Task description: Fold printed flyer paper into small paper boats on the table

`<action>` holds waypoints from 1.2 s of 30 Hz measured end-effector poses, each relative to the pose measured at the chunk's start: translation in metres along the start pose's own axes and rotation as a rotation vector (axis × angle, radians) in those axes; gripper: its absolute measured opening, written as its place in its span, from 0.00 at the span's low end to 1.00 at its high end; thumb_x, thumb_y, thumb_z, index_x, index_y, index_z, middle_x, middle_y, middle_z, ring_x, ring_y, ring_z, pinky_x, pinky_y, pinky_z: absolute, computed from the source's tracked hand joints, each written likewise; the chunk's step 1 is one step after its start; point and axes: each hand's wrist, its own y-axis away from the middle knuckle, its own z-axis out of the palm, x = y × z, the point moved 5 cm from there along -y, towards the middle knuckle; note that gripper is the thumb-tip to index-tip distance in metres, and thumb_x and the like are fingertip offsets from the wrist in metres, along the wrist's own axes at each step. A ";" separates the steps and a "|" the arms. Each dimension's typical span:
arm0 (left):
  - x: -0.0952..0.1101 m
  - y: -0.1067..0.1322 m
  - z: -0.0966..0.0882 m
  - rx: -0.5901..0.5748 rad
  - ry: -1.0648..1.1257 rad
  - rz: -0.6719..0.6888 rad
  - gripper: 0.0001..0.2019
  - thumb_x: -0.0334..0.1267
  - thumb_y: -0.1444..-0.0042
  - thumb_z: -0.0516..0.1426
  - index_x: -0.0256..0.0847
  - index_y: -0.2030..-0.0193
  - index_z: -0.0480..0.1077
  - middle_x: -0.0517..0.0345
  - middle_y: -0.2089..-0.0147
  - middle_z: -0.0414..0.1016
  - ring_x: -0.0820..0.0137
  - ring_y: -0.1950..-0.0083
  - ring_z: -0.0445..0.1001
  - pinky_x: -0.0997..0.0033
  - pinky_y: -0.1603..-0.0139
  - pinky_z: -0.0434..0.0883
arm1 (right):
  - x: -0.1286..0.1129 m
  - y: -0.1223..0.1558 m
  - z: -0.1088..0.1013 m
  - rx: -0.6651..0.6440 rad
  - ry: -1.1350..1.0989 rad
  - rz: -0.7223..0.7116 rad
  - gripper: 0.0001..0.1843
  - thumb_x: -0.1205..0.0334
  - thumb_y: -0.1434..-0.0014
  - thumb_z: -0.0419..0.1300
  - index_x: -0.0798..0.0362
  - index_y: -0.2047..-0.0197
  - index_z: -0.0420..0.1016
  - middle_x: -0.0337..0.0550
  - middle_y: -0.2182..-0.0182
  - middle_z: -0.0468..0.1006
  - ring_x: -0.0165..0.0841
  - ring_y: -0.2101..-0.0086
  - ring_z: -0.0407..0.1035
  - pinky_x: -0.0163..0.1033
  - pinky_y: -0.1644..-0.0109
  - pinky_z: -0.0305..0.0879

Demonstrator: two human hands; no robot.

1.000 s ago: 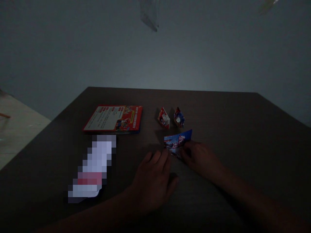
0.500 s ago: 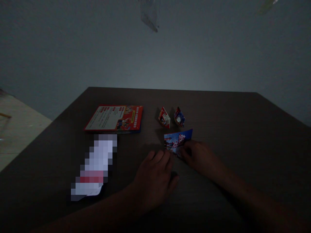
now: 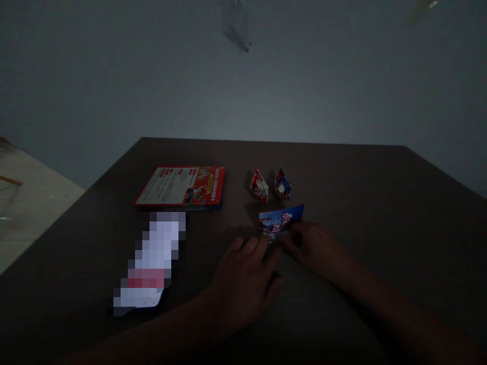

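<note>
A blue printed paper lies on the dark table in dim light. My right hand rests on its near right part with fingers curled and pinches its edge. My left hand lies palm down just left of it, fingers stretched and their tips touching the paper's near corner. Two small folded paper shapes stand just beyond: a red and white one and a blue one.
A red and white booklet lies flat at the left of the middle. A blurred-out white and red sheet lies nearer me on the left. The table's left edge drops to a pale floor.
My right hand has crept a little further over the blue paper, so less of it shows. My left fingertips have slid right to meet its corner.
</note>
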 end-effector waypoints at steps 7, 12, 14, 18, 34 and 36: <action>-0.002 0.002 0.000 0.018 -0.010 -0.020 0.21 0.46 0.39 0.49 0.34 0.45 0.64 0.46 0.44 0.67 0.58 0.46 0.63 0.54 0.48 0.60 | -0.001 0.001 -0.004 -0.010 0.036 -0.006 0.18 0.49 0.43 0.58 0.54 0.76 0.69 0.41 0.77 0.72 0.30 0.78 0.65 0.35 0.74 0.52; -0.003 0.003 0.000 0.010 0.002 -0.017 0.22 0.47 0.39 0.49 0.34 0.45 0.64 0.47 0.45 0.68 0.58 0.47 0.64 0.54 0.48 0.61 | 0.005 0.004 -0.006 -0.050 -0.002 0.013 0.16 0.50 0.45 0.60 0.54 0.75 0.70 0.40 0.77 0.73 0.30 0.77 0.66 0.34 0.74 0.54; -0.003 0.003 0.000 0.014 0.003 -0.019 0.21 0.47 0.39 0.49 0.34 0.45 0.65 0.47 0.44 0.68 0.57 0.47 0.64 0.54 0.48 0.60 | 0.006 0.005 -0.006 -0.060 -0.014 0.010 0.15 0.51 0.46 0.60 0.54 0.75 0.70 0.41 0.76 0.74 0.30 0.76 0.67 0.34 0.74 0.55; -0.004 0.002 0.002 0.014 0.004 -0.028 0.22 0.47 0.39 0.49 0.35 0.44 0.64 0.47 0.44 0.67 0.57 0.46 0.64 0.53 0.48 0.60 | 0.010 0.008 -0.008 -0.098 -0.028 0.026 0.13 0.52 0.46 0.60 0.54 0.74 0.70 0.42 0.75 0.75 0.32 0.75 0.68 0.35 0.74 0.56; -0.007 0.000 0.003 0.044 0.036 -0.046 0.26 0.48 0.41 0.51 0.38 0.39 0.59 0.46 0.47 0.66 0.57 0.48 0.63 0.54 0.49 0.61 | 0.019 0.013 -0.011 -0.172 -0.094 0.048 0.11 0.56 0.46 0.60 0.53 0.74 0.69 0.41 0.76 0.75 0.31 0.76 0.67 0.34 0.74 0.55; -0.007 -0.001 0.004 0.038 0.018 -0.044 0.26 0.50 0.41 0.51 0.38 0.39 0.59 0.46 0.47 0.65 0.56 0.48 0.62 0.53 0.50 0.62 | 0.020 0.013 -0.010 -0.163 -0.091 0.036 0.11 0.56 0.46 0.60 0.53 0.74 0.70 0.41 0.75 0.75 0.31 0.76 0.68 0.35 0.73 0.55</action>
